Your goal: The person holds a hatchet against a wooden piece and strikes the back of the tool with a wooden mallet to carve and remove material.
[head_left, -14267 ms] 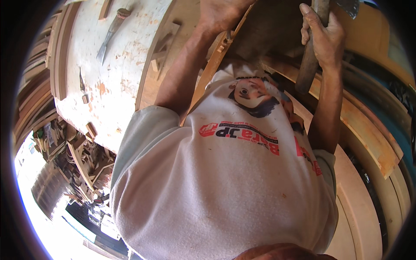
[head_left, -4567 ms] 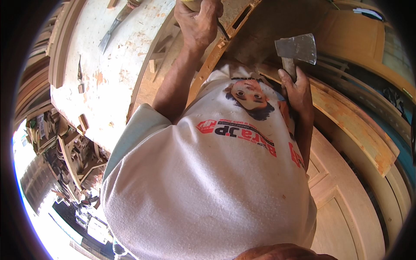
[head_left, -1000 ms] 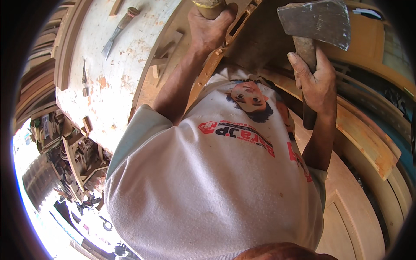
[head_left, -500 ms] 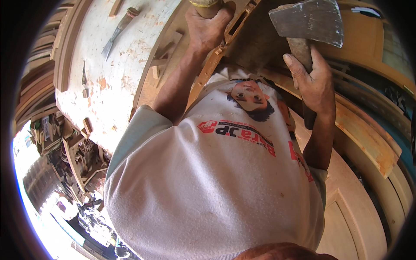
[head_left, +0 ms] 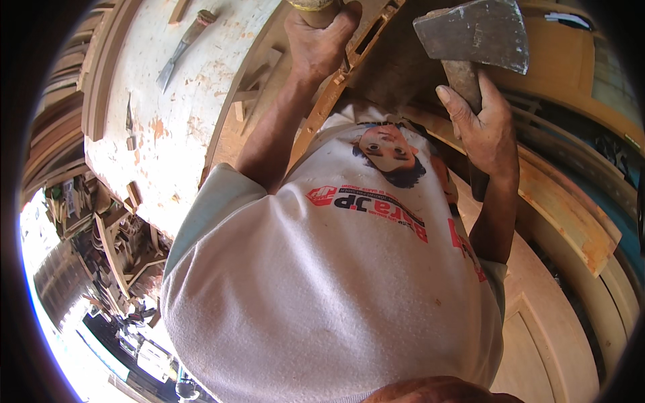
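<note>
My left hand (head_left: 319, 37) is closed around a thick wooden handle (head_left: 316, 13) with a yellow band, apparently a chisel's; a dark narrow shank shows below it against a long wooden piece (head_left: 316, 114) with a slot (head_left: 368, 35) cut in it. Where the tip sits is unclear. My right hand (head_left: 484, 124) grips a hatchet (head_left: 470, 37) by its worn wooden shaft, the broad dark head raised right of the slotted piece. A loose chisel (head_left: 185, 50) with a wooden handle lies on the pale, paint-flecked worktop (head_left: 158, 168) at left, near a narrow tool (head_left: 131, 121).
Curved-looking boards (head_left: 564, 215) and a panelled door (head_left: 524, 349) stand along my right, a yellowish panel (head_left: 557, 54) behind. Stacked timber (head_left: 60, 121) and a pile of offcuts (head_left: 114, 248) fill the far left. Small wood strips (head_left: 242, 107) lie beside the slotted piece.
Over the last second the hatchet and both hands shift slightly left. Earlier, the hatchet head was higher at the top right, later lower; now it is raised again, both tools still held.
</note>
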Motion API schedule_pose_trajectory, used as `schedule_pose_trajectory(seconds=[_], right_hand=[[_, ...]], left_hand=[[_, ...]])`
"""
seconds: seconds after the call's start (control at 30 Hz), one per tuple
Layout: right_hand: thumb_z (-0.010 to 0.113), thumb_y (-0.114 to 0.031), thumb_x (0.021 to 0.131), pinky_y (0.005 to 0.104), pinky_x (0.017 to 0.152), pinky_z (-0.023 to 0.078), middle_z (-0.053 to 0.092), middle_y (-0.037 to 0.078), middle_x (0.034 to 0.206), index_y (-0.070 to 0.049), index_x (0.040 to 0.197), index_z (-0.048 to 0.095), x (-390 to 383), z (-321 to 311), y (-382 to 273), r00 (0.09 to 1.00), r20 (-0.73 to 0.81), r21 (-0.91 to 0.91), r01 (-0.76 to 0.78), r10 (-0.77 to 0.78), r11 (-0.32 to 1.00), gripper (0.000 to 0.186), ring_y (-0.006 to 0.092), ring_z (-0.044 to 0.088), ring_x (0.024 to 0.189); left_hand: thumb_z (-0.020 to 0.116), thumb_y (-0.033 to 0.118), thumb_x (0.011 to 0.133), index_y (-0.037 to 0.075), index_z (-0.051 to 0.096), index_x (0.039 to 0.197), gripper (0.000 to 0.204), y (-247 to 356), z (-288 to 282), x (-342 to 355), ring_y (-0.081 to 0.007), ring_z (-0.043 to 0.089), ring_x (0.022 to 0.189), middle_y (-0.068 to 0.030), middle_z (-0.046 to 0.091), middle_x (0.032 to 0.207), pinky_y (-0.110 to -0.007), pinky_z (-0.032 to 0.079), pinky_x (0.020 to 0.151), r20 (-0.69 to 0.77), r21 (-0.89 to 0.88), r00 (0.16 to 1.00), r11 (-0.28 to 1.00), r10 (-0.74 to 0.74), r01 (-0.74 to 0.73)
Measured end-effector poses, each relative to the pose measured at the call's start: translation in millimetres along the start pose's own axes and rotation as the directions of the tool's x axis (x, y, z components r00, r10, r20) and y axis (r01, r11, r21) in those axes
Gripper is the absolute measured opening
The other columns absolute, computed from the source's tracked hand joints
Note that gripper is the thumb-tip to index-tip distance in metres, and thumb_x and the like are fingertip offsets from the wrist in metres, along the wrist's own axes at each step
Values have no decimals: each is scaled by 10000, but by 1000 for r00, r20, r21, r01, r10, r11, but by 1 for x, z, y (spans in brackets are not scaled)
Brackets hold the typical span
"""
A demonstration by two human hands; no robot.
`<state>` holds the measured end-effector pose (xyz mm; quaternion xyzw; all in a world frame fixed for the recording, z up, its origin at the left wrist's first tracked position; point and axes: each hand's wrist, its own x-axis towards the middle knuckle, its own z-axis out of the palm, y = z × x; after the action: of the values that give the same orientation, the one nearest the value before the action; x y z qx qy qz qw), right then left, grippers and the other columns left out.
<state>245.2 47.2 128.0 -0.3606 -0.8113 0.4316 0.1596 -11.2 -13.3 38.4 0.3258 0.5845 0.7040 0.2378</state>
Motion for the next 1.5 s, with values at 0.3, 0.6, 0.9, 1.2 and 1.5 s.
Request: schedule_pose_trajectory(seconds=[0.3,0.6,0.9,1.2,1.5], right_hand=[[737,-308,977,399,802,555,726,201,986,22,1186,637,0,3,0,1000,-2,17,8,-7,1000,404,257,717,876],[732,-318,982,399,781,550,719,199,959,21,1167,632,-1,3,-1,1000,26,-5,-7,8,1000,399,258,706,847],[726,-334,984,401,777,549,716,200,958,18,1156,632,-1,4,2,1000,30,8,7,-7,1000,403,264,703,846],[742,-313,973,408,733,548,710,206,884,44,1117,619,8,2,-4,997,27,-30,76,-75,997,404,280,714,792],[723,-275,958,421,684,504,673,221,883,9,1172,603,40,-12,-71,973,18,-305,225,-231,925,376,379,626,795]], left_hand=[[684,80,883,122,557,724,208,-4,0,-1,-71,474,535,46,529,614,-273,379,504,-37,-48,999,999,-15,13],[689,81,895,124,553,722,224,-7,-2,-3,-69,468,524,44,534,610,-267,368,494,-29,-115,999,993,-37,33],[693,90,880,116,555,707,223,5,0,-3,-71,469,528,45,527,605,-270,366,501,-19,-29,1000,999,-17,16],[702,111,922,102,586,755,204,-3,8,4,-59,483,570,57,545,650,-267,375,515,62,37,997,999,-35,33],[707,113,930,27,681,882,102,-15,20,7,-81,574,670,16,635,776,-287,476,579,63,-26,993,994,104,-103]])
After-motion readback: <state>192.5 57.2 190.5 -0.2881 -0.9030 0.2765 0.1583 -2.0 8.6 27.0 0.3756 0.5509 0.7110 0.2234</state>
